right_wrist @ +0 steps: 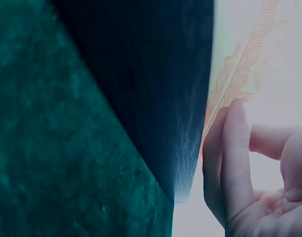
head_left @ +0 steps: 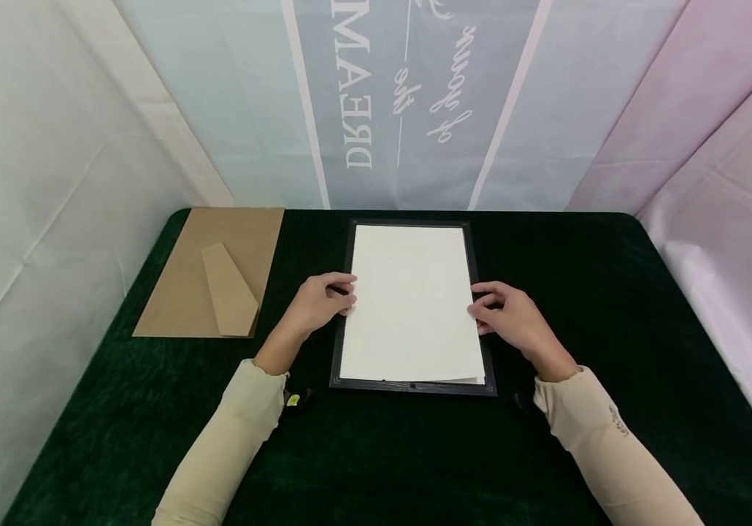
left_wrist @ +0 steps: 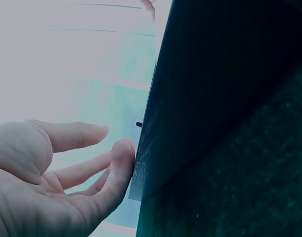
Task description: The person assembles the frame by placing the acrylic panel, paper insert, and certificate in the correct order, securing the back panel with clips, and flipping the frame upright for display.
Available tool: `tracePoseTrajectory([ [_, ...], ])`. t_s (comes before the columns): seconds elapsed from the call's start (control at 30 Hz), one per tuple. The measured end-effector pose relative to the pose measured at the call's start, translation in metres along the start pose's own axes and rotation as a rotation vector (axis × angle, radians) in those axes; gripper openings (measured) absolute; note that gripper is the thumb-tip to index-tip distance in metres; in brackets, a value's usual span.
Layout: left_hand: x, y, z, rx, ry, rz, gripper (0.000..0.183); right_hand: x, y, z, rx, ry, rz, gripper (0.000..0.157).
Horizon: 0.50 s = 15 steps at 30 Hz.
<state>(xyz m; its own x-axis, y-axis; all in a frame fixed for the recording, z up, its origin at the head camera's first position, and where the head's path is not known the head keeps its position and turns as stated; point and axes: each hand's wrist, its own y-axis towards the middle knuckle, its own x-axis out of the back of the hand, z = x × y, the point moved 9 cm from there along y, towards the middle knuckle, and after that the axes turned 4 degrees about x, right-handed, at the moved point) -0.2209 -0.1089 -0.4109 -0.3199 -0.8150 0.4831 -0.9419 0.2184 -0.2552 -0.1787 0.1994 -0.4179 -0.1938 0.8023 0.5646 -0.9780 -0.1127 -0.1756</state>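
A black picture frame [head_left: 413, 389] lies on the dark green table, with a white sheet [head_left: 412, 307] over its inside; the sheet's lower right corner shows a second edge. My left hand [head_left: 320, 301] is at the frame's left side, its bent fingertips right at the edge. In the left wrist view a fingertip [left_wrist: 122, 153] meets the dark frame side [left_wrist: 141, 168], thumb and fingers apart. Opposite, my right hand [head_left: 507, 314] has its fingertips at the right edge of sheet and frame. Beside those fingers [right_wrist: 235, 143], the right wrist view shows an orange feather-like pattern [right_wrist: 239, 74].
A brown backing board [head_left: 175, 307] with a stand flap [head_left: 228, 292] lies at the table's far left. Behind the table hangs a pale blue printed curtain [head_left: 251, 109]; white cloth [head_left: 34, 219] is on the left and pinkish cloth [head_left: 731, 219] on the right.
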Motion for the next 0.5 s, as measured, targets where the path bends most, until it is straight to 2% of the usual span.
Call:
tracePoseTrajectory([
  [0.23,-0.009,-0.008,-0.019,-0.132,0.260,0.021,0.043,0.002,-0.004,0.006,0.036,-0.201,0.029,0.056],
  [0.5,-0.034,-0.020,-0.034,-0.264,0.539,0.138,0.054,0.003,-0.009,0.020,0.112,-0.369,0.047,0.062],
])
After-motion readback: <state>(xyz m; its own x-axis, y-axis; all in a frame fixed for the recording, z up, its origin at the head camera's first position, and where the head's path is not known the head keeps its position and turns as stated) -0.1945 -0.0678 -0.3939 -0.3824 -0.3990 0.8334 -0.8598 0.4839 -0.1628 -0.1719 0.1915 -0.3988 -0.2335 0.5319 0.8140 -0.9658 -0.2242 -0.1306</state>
